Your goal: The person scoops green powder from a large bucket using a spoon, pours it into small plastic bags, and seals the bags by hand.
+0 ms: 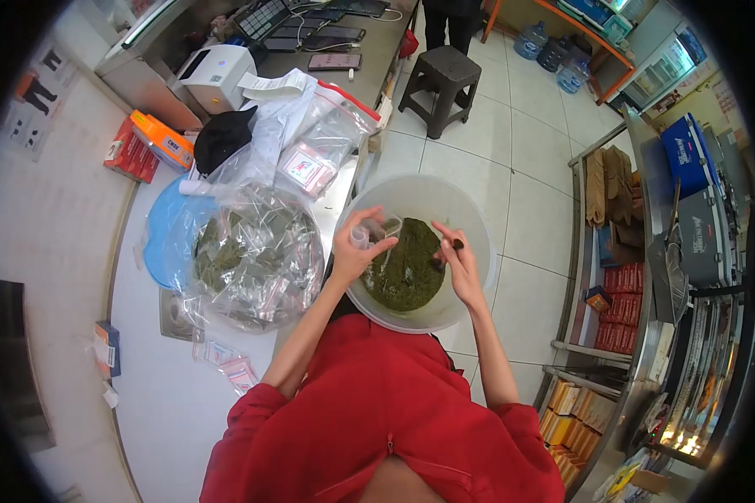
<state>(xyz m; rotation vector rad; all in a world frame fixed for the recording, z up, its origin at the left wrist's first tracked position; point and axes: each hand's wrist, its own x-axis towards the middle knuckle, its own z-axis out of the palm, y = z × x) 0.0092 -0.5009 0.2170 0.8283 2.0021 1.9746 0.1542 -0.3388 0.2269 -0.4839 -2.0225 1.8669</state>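
A large translucent tub (471,201) stands in front of me, with a mound of green dried herb-like powder (415,281) inside. Over its left part, my left hand (356,251) grips a small clear plastic bag (391,228). A small whitish translucent cylinder (360,237) shows at the same hand; how it is held is unclear. My right hand (463,267), on the tub's right side, is closed around a dark-handled utensil (457,245), possibly a spoon, its lower end close to the powder. Beside the tub on the left sits a big clear bag (264,260) full of filled, greenish small packets.
The white counter (163,377) on my left bears a blue round lid (163,243), a label printer (218,77), phones and labelled pouches (306,168). A dark stool (441,84) and a person's legs (448,25) are ahead. Metal shelving (620,352) runs along the right.
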